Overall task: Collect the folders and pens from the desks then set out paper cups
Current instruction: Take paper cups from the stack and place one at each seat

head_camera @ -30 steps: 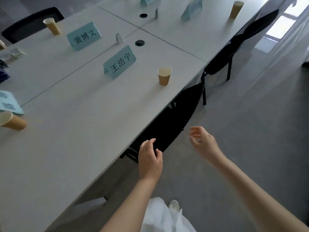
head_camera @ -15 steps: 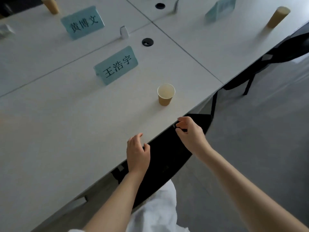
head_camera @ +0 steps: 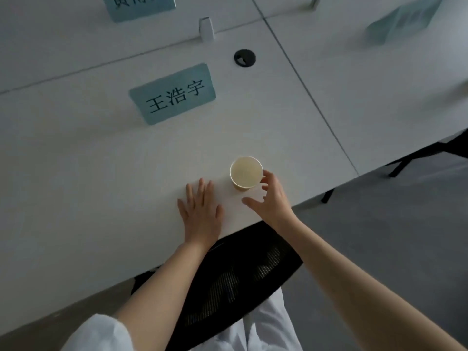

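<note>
An empty tan paper cup stands upright near the front edge of the white desk. My right hand is at the cup's right side. Its fingertips touch the rim and wall, and the thumb is spread out below the cup, apart from it. My left hand lies flat on the desk just left of the cup, fingers straight, holding nothing. No folder or pen is in view.
A teal name card stands behind the cup, with a black cable grommet and a small white stand beyond. More teal cards sit at top left and top right. A black mesh chair is tucked under the desk edge.
I have leaned in over the desk. Both hands moved forward from the desk edge: the left now lies flat on the top, the right has reached the cup.
</note>
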